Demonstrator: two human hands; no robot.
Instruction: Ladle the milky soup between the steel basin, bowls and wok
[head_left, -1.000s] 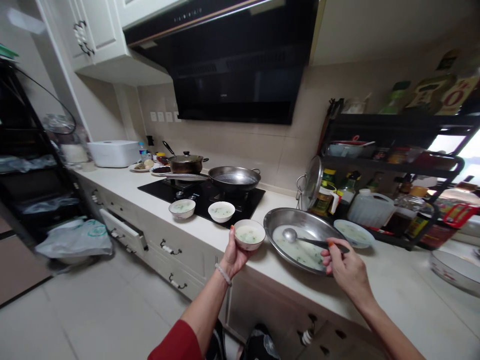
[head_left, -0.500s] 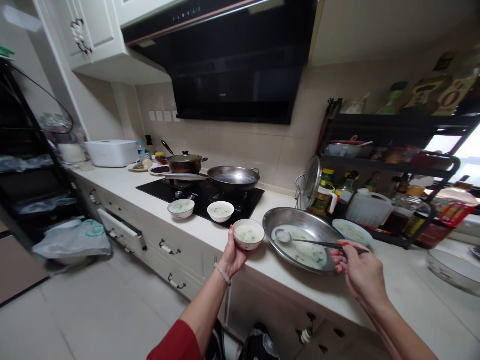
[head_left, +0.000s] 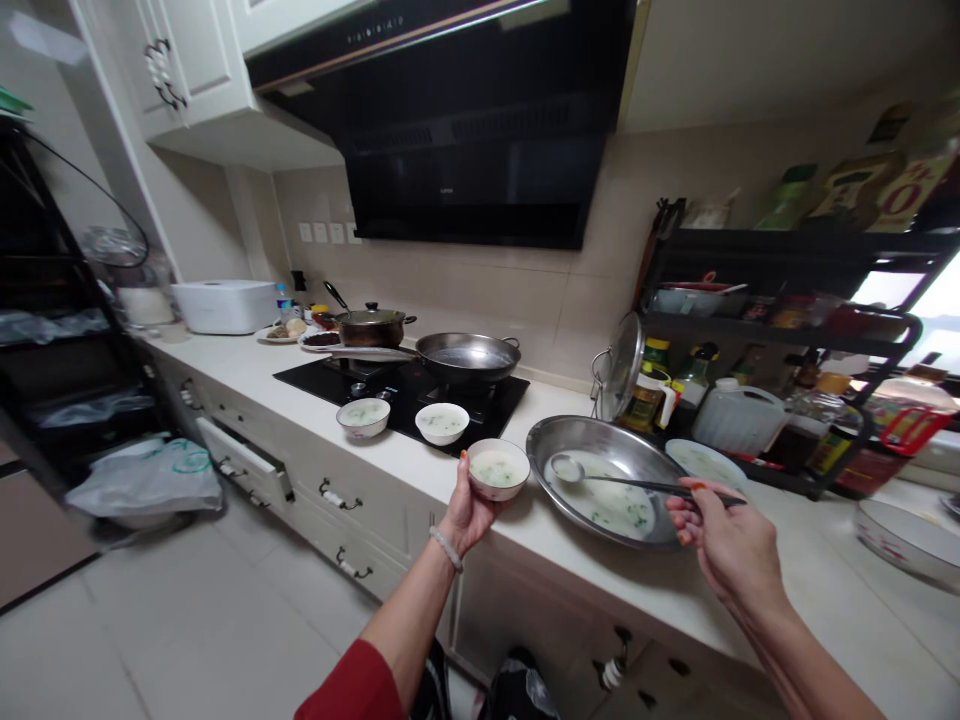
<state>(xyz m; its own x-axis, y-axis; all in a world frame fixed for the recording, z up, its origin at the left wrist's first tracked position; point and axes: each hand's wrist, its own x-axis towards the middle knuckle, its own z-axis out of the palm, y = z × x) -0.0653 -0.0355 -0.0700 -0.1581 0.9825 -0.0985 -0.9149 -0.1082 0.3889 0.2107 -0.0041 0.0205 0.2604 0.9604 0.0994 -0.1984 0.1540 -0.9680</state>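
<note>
My left hand (head_left: 472, 510) is closed round the side of a small white bowl (head_left: 498, 470) of pale soup with green bits, at the counter's front edge. My right hand (head_left: 724, 535) grips the dark handle of a ladle (head_left: 570, 469). The ladle's round head is over the soup in a wide steel basin (head_left: 551, 432), close to its left wall. Two more filled bowls stand to the left: a white bowl (head_left: 442, 424) by the cooktop's front edge and a patterned bowl (head_left: 364, 418) beyond it.
A steel frying pan (head_left: 466, 358) and a lidded pot (head_left: 371, 326) sit on the black cooktop (head_left: 315, 380). Behind the basin are another soup bowl (head_left: 705, 460), a leaning glass lid (head_left: 624, 365) and a black rack (head_left: 787, 330) crowded with bottles. An open drawer (head_left: 244, 460) juts out at left.
My right hand has shifted slightly right with the ladle. My left hand and its bowl stay almost still.
</note>
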